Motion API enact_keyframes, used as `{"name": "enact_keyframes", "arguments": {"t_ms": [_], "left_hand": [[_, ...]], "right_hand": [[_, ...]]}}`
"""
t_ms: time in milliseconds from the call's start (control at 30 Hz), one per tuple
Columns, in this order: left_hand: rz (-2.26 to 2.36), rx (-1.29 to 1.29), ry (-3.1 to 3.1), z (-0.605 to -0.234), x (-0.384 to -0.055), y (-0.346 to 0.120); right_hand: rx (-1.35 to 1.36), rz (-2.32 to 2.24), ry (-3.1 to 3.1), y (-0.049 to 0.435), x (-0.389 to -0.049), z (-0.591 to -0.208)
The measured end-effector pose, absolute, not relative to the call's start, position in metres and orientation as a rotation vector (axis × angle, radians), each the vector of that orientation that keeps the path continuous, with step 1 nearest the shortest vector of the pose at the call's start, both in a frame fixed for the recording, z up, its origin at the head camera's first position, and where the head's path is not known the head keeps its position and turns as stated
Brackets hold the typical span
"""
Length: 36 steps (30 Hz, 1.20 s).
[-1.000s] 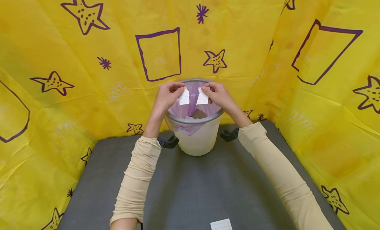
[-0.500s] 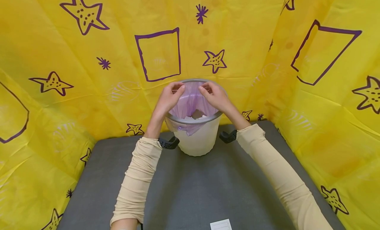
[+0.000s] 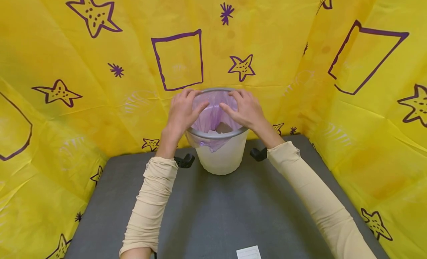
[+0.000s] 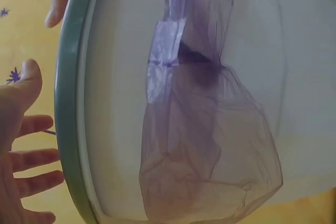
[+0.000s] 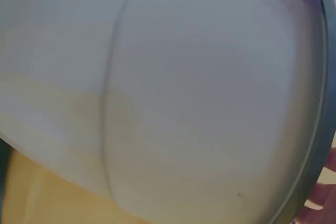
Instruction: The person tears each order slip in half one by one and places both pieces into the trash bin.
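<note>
A white waste bin [image 3: 220, 158] with a grey rim stands at the back of the table, lined with a translucent purple bag [image 3: 213, 116]. Inside lie white paper scraps [image 3: 212, 132] and a brownish-grey piece [image 3: 224, 127]. Over the bin's left side is my left hand [image 3: 181, 110], its fingers spread and nothing in them. My right hand [image 3: 246, 110] mirrors it over the right side, thumb apart from the fingers, also holding nothing. In the left wrist view, the left hand's fingers [image 4: 37, 182] reach to the rim [image 4: 71, 93]; whether they touch it I cannot tell.
A white printed paper slip [image 3: 248, 252] lies at the near edge of the dark grey table [image 3: 213, 210]. Yellow patterned cloth [image 3: 277, 36] hangs close behind the bin and along both sides.
One second ago each hand pinched a torn piece of white paper above the bin. Both pieces have left the fingers, and the hands have since spread their fingers.
</note>
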<state>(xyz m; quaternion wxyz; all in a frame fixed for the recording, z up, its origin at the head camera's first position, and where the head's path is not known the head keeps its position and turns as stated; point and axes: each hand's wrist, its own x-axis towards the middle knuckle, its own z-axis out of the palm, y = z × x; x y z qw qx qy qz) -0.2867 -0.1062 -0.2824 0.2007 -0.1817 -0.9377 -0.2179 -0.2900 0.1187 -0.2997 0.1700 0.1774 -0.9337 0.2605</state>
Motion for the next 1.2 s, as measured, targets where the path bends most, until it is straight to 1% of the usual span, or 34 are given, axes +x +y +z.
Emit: {"name": "enact_keyframes", "arguments": {"t_ms": [133, 300, 533, 733, 833, 967, 1100, 1200], "left_hand": [[-0.485, -0.478, -2.707, -0.281, -0.284, -0.104], [-0.467, -0.512, -2.754, -0.283, -0.283, -0.104], [-0.444, -0.424, -2.75, -0.297, -0.289, -0.127], [-0.501, -0.393, -2.78, -0.301, -0.286, -0.141], [-0.615, -0.326, -2.772, -0.307, -0.278, -0.152], [-0.777, -0.172, -2.728, -0.328, -0.263, -0.174], [-0.784, -0.074, -2.756, -0.355, -0.255, -0.195], [-0.752, -0.054, -2.799, -0.371, -0.251, -0.204]], "right_hand": [[0.496, 0.64, -2.651, 0.118, -0.289, -0.302], [0.507, 0.615, -2.713, 0.122, -0.288, -0.301], [0.385, 0.63, -2.804, 0.151, -0.288, -0.305], [0.34, 0.664, -2.816, 0.173, -0.285, -0.314], [0.3, 0.732, -2.761, 0.186, -0.278, -0.324], [0.235, 0.786, -2.711, 0.206, -0.265, -0.353], [0.175, 0.762, -2.768, 0.217, -0.259, -0.379], [0.137, 0.737, -2.796, 0.22, -0.257, -0.39]]}}
